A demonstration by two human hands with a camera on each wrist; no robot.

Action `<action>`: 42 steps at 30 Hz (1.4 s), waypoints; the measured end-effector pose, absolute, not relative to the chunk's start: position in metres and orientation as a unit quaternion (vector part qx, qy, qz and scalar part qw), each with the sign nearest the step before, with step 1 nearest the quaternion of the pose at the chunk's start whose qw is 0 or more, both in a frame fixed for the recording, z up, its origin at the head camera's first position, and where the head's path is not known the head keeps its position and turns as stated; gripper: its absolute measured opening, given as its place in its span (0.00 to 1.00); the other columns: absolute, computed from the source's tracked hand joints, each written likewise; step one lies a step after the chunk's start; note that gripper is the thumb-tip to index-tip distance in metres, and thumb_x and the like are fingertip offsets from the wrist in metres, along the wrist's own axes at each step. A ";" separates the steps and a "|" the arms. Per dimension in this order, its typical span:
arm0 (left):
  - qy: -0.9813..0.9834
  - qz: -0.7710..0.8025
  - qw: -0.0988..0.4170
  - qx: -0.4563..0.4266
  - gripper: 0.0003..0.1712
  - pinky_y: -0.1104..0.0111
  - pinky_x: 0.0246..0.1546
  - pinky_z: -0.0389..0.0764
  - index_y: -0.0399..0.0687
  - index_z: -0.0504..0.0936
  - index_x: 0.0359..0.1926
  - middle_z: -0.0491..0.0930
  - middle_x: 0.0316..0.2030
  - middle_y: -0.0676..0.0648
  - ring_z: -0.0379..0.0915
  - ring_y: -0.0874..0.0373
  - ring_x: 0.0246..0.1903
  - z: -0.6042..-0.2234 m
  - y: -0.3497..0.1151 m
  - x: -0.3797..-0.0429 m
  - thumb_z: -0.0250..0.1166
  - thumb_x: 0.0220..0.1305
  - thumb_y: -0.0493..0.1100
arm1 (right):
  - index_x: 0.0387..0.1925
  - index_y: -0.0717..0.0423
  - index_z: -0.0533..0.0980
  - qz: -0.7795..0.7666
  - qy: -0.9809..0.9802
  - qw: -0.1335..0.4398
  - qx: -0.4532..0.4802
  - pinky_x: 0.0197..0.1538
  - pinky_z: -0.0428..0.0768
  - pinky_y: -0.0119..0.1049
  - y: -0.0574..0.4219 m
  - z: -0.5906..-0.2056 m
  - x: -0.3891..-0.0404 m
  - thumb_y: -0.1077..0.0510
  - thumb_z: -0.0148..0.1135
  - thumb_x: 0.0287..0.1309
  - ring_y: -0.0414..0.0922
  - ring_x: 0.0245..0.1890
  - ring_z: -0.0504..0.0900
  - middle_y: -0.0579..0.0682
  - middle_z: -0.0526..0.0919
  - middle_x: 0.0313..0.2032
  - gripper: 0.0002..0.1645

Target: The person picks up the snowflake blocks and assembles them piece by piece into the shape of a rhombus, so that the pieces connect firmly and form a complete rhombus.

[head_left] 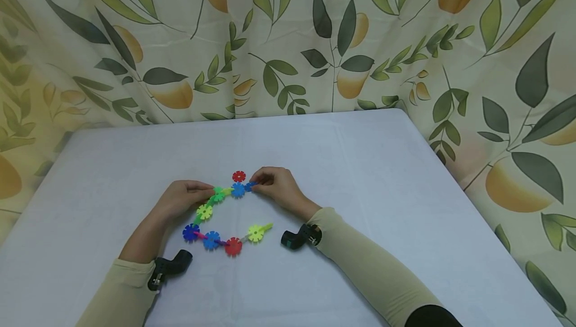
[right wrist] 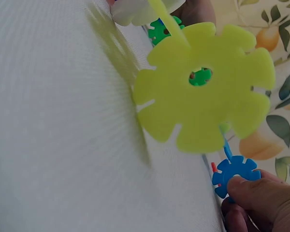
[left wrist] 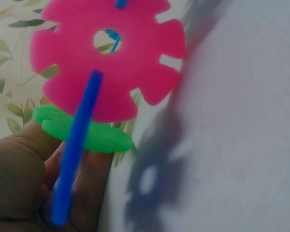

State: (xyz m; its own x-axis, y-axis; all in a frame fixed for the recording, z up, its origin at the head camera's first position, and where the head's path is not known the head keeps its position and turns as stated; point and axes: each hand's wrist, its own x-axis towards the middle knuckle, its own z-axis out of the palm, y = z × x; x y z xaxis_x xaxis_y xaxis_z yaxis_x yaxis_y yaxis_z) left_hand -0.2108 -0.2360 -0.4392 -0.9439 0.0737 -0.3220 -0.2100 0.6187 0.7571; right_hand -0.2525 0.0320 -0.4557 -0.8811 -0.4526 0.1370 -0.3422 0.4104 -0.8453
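Curtain [head_left: 279,42]: printed with leaves and fruit; hung beyond the tabletop [head_left: 351,157], 10 round to 3 o'clock in head view.
Tabletop: covered in white cloth, far edge at 12.
Sleeves [head_left: 360,262]: pale olive, coming in from 8 and 4.
Disc chain [head_left: 211,240]: on or just above the tabletop, cannot tell which along full length; built of notched plastic discs slotted crosswise; bent like a C, gap toward 3. Clock centred here from now on.
Right hand [head_left: 279,187]: at 2; gripping blue end disc [right wrist: 236,176] between thumb and fingers, clearest in right wrist view.
Left hand [head_left: 184,199]: between 9 and 10; pinching chain at green disc [head_left: 219,195].
Wrist cameras [head_left: 294,238]: black, one per wrist, near 4 and 7-8.
Dark blue disc [head_left: 190,232]: at 8, on outer bend.
Large red disc [head_left: 233,247]: at 6.
Yellow disc [head_left: 256,233]: at 4, near lower end; edge-on yellow piece poking out toward 2.
Small red disc [head_left: 239,176]: at 12, just beside blue disc [head_left: 238,190]; cannot tell if joined.
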 end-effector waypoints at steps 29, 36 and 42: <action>0.882 0.445 0.150 -0.038 0.20 0.71 0.37 0.78 0.38 0.85 0.49 0.87 0.39 0.45 0.78 0.58 0.34 -0.438 -0.229 -0.210 0.65 0.66 0.50 | 0.35 0.52 0.86 -0.491 0.839 0.065 -0.223 0.44 0.80 0.29 0.028 -0.454 -0.253 0.61 0.73 0.53 0.35 0.36 0.83 0.44 0.88 0.34 0.06; 0.879 0.451 0.148 -0.046 0.19 0.71 0.36 0.78 0.38 0.85 0.48 0.87 0.39 0.45 0.78 0.58 0.34 -0.439 -0.227 -0.209 0.66 0.66 0.49 | 0.35 0.53 0.86 -0.491 0.840 0.065 -0.220 0.43 0.80 0.29 0.027 -0.453 -0.252 0.62 0.73 0.53 0.36 0.35 0.83 0.45 0.88 0.34 0.06; 0.881 0.447 0.142 -0.055 0.19 0.70 0.35 0.77 0.39 0.86 0.47 0.87 0.41 0.43 0.78 0.57 0.35 -0.440 -0.226 -0.209 0.66 0.65 0.51 | 0.35 0.52 0.86 -0.491 0.839 0.064 -0.225 0.43 0.80 0.29 0.027 -0.452 -0.252 0.61 0.72 0.54 0.35 0.35 0.83 0.44 0.88 0.33 0.05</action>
